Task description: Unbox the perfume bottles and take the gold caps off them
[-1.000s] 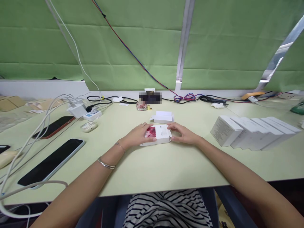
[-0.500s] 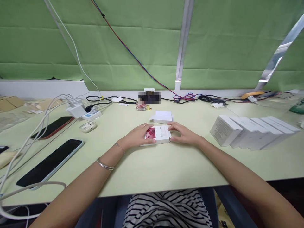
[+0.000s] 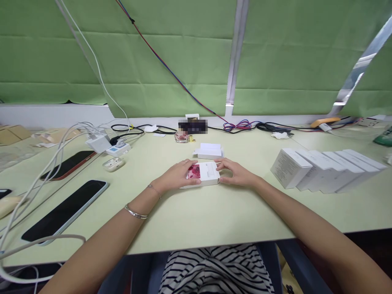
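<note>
A small white cardboard box with a pink and red printed picture lies flat on the table in front of me. My left hand is closed around its left end, thumb along the near side and fingers over the far side. At the right end, my right hand grips the box with thumb and fingers at its end edge. Just behind it sits an open white carton with a flap sticking out at its left. What is inside the held box cannot be seen.
Several white boxes stand leaning in a row at the right. To the left lie a phone, a second phone, an earphone case and a power strip with white cables. Coiled wires run along the back.
Hardly anything differs. My right hand's fingers have shifted very slightly at the box's right end, where the edge now looks flatter; the left hand keeps its hold.
</note>
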{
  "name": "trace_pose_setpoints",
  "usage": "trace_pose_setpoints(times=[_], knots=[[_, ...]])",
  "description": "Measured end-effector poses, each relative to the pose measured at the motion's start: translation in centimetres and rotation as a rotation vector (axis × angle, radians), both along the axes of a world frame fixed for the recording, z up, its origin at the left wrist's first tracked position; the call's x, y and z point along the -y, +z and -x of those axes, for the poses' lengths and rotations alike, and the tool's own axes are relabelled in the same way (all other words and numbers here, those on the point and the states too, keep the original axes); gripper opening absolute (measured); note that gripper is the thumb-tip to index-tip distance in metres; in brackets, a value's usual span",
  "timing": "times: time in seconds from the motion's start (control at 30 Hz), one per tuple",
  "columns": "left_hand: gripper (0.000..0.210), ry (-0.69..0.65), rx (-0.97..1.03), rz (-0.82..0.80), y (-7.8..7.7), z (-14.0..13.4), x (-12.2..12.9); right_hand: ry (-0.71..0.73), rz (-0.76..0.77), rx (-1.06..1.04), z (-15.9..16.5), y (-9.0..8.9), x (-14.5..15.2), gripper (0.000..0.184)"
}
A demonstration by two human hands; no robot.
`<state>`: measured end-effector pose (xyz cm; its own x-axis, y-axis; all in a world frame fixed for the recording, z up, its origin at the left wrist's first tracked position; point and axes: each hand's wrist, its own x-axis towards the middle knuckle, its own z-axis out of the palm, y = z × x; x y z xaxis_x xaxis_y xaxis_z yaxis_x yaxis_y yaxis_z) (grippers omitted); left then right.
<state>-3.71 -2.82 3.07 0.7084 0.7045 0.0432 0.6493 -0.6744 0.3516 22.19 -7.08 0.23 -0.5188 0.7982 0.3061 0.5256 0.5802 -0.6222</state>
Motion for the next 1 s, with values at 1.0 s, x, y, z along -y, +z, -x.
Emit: trace_pose_setpoints(times=[1.0], knots=[[0.053,0.021,-0.031,-0.043,1.2,-0.4,1.0,0.009,0.14,-0.119,1.2,-0.2,0.3,0.05]])
